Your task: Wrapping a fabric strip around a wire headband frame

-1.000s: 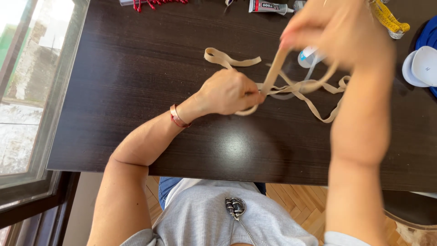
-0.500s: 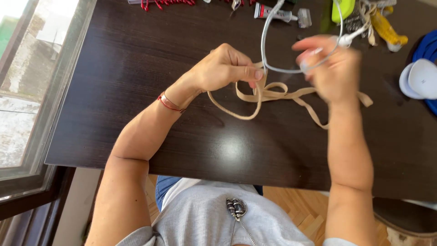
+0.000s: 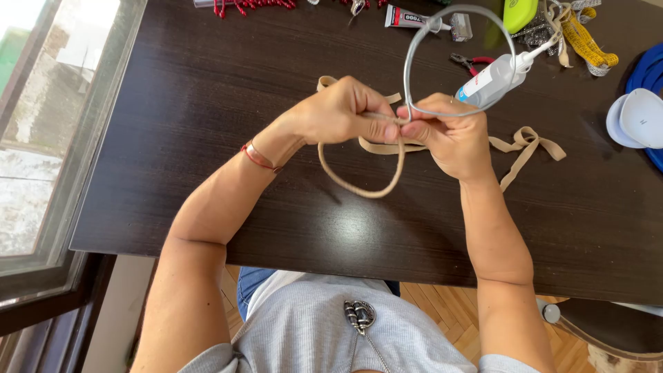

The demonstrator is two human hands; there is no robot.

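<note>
My left hand (image 3: 343,110) and my right hand (image 3: 449,135) meet fingertip to fingertip above the dark wooden table (image 3: 207,103). Between them they pinch a thin metal hoop (image 3: 414,55) whose lower half is wrapped in beige ribbon (image 3: 352,186). The bare grey upper arc rises toward the far side of the table. My right hand also grips a small clear glue bottle (image 3: 494,79), its nozzle pointing away to the right. The loose end of the beige ribbon (image 3: 528,141) trails over the table to the right of my right wrist.
Along the far edge lie a tube of glue (image 3: 407,17), small red-handled pliers (image 3: 469,63), red beads (image 3: 248,5), a yellow measuring tape (image 3: 587,45) and a lime-green object (image 3: 518,12). A white cap (image 3: 639,117) and a blue item (image 3: 646,72) sit at the right. A window (image 3: 41,124) is on the left.
My right hand has come down from high above the table to meet my left hand. The hoop came into view, and both hands now pinch it at one spot.
</note>
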